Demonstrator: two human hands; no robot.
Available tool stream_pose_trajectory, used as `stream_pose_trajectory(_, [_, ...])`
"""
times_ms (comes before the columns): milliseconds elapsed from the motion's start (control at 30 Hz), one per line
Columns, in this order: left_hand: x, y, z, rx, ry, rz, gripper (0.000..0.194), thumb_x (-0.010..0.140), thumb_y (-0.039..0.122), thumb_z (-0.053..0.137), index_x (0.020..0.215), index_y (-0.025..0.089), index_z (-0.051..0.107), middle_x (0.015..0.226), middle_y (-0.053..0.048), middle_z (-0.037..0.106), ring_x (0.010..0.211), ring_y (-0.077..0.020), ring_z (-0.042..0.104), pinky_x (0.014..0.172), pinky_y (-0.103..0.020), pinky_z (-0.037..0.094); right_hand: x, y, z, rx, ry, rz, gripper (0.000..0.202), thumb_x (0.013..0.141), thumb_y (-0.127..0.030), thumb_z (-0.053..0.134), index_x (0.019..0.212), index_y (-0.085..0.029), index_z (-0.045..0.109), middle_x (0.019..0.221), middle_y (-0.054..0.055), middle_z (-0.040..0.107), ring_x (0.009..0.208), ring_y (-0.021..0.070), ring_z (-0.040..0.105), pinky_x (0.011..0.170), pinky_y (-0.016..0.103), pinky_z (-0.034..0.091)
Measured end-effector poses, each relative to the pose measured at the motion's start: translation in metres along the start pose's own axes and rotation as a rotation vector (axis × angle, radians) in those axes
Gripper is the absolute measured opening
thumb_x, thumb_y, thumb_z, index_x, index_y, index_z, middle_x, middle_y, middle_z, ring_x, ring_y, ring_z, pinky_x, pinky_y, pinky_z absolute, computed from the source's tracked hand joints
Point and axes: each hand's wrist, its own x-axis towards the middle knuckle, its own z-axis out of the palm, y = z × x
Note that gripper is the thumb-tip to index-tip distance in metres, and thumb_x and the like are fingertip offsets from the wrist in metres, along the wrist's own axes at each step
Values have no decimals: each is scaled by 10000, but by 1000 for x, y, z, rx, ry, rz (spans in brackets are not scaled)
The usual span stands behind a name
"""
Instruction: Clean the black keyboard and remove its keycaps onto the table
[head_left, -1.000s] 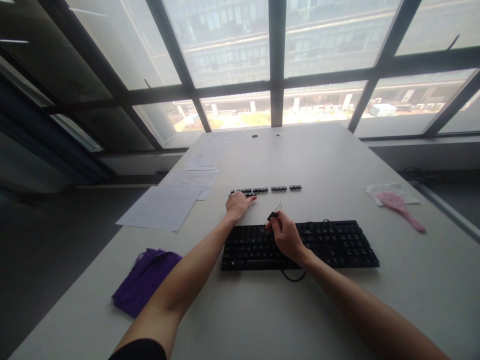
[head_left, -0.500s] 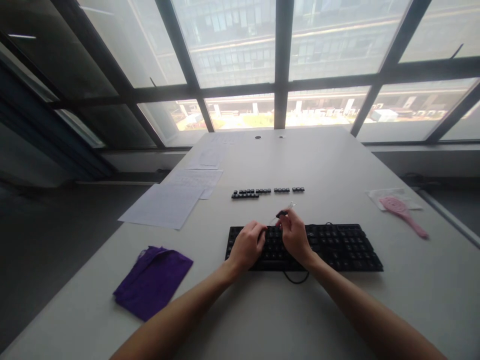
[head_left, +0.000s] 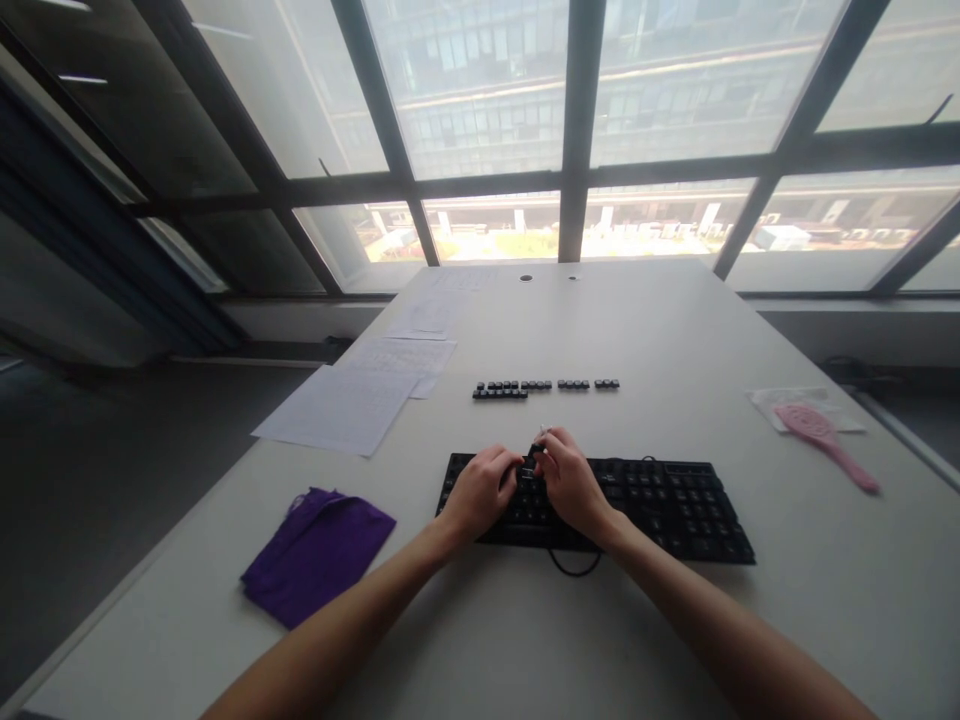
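A black keyboard (head_left: pixel 667 510) lies on the white table, slightly slanted. My left hand (head_left: pixel 480 492) is closed over its left part, fingers curled at the back edge and thumb resting above the keys. My right hand (head_left: pixel 570 482) pinches a small keycap puller (head_left: pixel 535 452) with a dark body and thin wire, low over the upper row of keys. Both sets of fingertips nearly meet there, and the keys beneath are partly hidden. Behind the keyboard, several loose black keycaps (head_left: pixel 501 394) stand in short rows.
A folded purple cloth (head_left: pixel 319 550) lies at the left, with paper sheets (head_left: pixel 337 405) farther back. On the right, a pink hairbrush (head_left: pixel 821 438) rests partly on a clear plastic bag (head_left: pixel 765 400). A cable loop (head_left: pixel 576 572) sticks out in front of the keyboard. Windows rise beyond the table.
My right hand has moved left and lower with the keycap puller, closer to my left hand. The keyboard has turned slightly, its right end nearer me. The view has shifted a little.
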Motion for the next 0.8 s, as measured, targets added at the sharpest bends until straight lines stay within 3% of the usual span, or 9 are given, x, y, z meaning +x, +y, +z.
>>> stream_pose_trajectory(133, [9,7,-7,-34,-67,36,184,881,118,497,927,221,643,948,-57,653,937,-205,609,868,-313,486,-4,6,3,-173,-75,-89,172,941,-108,448,905,-221,572,1063,64,566,733,143,556,699,262,467])
stream_pose_trajectory(267, [16,10,-13,-24,-148,92,132,811,139,582,891,224,645,901,-41,651,909,-211,597,829,-305,478,-9,10,4,-296,-114,-167,207,952,-90,441,879,-218,586,864,34,550,691,158,512,659,258,431])
stream_pose_trajectory(400, [16,5,-9,-47,-146,63,36,848,246,641,856,216,660,889,-38,648,889,-209,593,808,-308,475,-12,9,3,-279,-99,-199,220,962,-92,424,883,-212,591,824,26,552,679,158,497,666,261,412])
stream_pose_trajectory(600, [13,-3,4,-51,-74,49,70,870,268,699,860,203,675,902,-33,643,907,-211,585,839,-330,463,-9,7,-1,-33,6,-4,199,955,-137,460,796,-208,556,754,1,589,698,154,546,672,262,404])
stream_pose_trajectory(800, [10,0,5,-47,-23,120,79,952,269,608,938,206,654,945,-39,646,926,-209,577,872,-346,461,-7,8,-4,60,63,101,216,953,-174,479,761,-205,571,699,-11,614,668,153,557,669,274,415])
